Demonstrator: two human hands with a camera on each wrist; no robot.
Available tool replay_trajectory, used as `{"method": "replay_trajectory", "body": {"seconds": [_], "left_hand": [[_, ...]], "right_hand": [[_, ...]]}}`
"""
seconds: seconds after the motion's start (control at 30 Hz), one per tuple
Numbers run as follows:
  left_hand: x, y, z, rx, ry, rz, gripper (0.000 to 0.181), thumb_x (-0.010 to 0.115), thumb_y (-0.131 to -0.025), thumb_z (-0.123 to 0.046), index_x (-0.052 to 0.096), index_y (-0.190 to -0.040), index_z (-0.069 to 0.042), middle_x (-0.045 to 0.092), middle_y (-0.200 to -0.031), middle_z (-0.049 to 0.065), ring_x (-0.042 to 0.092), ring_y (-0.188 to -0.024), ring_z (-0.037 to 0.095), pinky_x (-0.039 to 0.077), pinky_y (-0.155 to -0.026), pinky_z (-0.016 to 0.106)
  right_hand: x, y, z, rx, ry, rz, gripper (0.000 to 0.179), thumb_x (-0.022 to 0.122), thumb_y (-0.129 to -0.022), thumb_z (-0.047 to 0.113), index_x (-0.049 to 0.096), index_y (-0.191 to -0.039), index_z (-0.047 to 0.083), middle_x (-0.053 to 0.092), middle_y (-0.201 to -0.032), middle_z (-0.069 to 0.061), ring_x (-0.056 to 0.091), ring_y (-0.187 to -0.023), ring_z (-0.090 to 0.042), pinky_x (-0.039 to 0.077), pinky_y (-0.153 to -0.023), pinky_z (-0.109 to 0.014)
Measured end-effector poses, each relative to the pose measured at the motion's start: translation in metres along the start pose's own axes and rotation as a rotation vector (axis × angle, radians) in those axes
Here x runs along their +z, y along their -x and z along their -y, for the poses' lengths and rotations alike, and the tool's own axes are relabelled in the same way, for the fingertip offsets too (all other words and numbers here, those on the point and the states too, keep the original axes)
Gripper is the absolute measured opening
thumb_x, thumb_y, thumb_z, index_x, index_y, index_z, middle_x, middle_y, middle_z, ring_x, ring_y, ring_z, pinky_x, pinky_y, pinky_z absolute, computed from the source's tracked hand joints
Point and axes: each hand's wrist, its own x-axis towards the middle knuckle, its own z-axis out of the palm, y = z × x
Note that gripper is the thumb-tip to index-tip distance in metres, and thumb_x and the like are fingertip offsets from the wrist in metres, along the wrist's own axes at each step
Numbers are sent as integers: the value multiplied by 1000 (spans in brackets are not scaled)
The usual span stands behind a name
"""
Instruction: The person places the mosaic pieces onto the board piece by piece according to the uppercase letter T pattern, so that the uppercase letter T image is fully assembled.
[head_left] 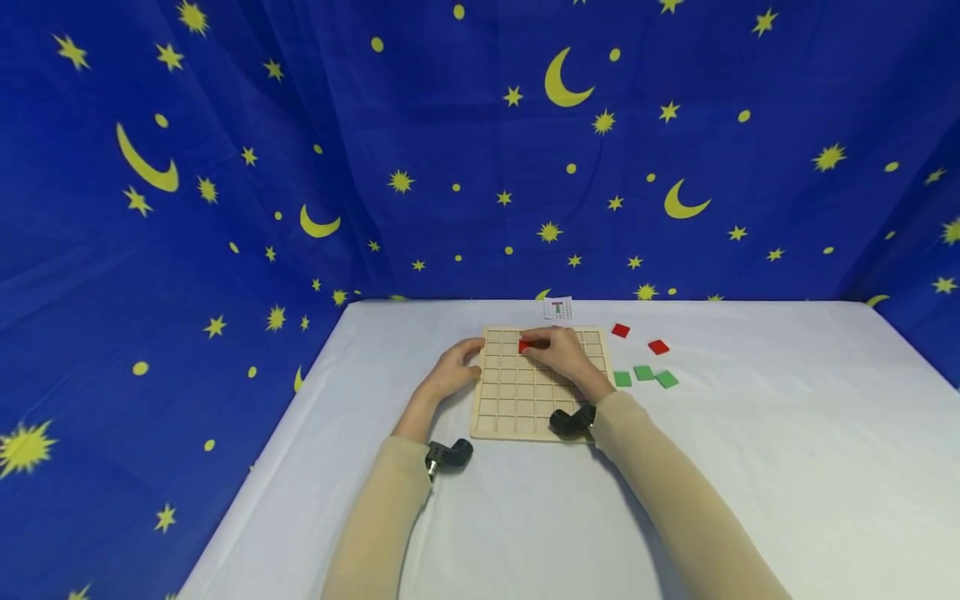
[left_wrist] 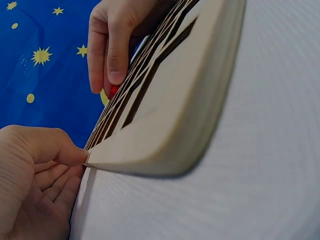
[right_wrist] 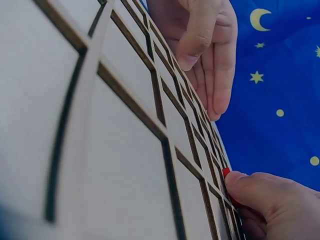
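Red tile (head_left: pixel 523 346), pinched by the right hand (head_left: pixel 558 353) just below mid-frame, should seat squarely while the left hand (head_left: pixel 448 371), fingers relaxed, steadies the board (head_left: pixel 507 406).

A curtained booth: starry blue cloth (head_left: pixel 465 125) hangs around a white-covered table (head_left: pixel 810 467).

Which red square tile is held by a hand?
The red square tile pinched by the right hand at the wooden grid board; the other two lie on the white cloth.

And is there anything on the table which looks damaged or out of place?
Nothing stands out. The loose red tiles and green tiles lie at uneven angles right of the grid board, but no damage shows.
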Motion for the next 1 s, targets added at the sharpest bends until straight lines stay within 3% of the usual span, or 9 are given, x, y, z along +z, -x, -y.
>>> {"method": "replay_trajectory", "body": {"seconds": [0.4, 0.67, 0.8, 1.0], "left_hand": [[1, 0, -1, 23, 15, -3, 59, 53, -80, 12, 41, -137, 8, 42, -140, 23, 38, -130, 33, 29, -111, 34], [1, 0, -3, -15, 8, 7, 61, 54, -80, 10, 40, -138, 6, 41, -141, 21, 37, -131, 32, 29, -111, 33], [1, 0, -4, -18, 3, 10, 60, 55, -80, 10, 40, -139, 6, 41, -141, 21, 37, -131, 32, 29, -111, 34], [1, 2, -4, -28, -12, 2, 60, 55, -80, 10, 40, -138, 6, 41, -141, 21, 38, -131, 32, 29, -111, 35]], "right_hand": [[-2, 3, 0, -14, -19, -5, 35, 74, -80, 16, 70, -114, 6, 68, -108, -8, 64, -99, -23, 53, -86, -38], [-9, 0, 2, 113, -302, -51, 38, 72, -84, 15, 65, -119, 2, 68, -110, -8, 64, -99, -22, 53, -87, -35], [-16, 0, 9, 141, -374, -61, 40, 71, -85, 14, 63, -121, 0, 65, -115, -11, 61, -104, -25, 50, -92, -38], [-23, 1, 9, 154, -445, -65, 41, 70, -86, 22, 61, -124, 8, 63, -119, -8, 60, -105, -21, 51, -90, -34]]}}
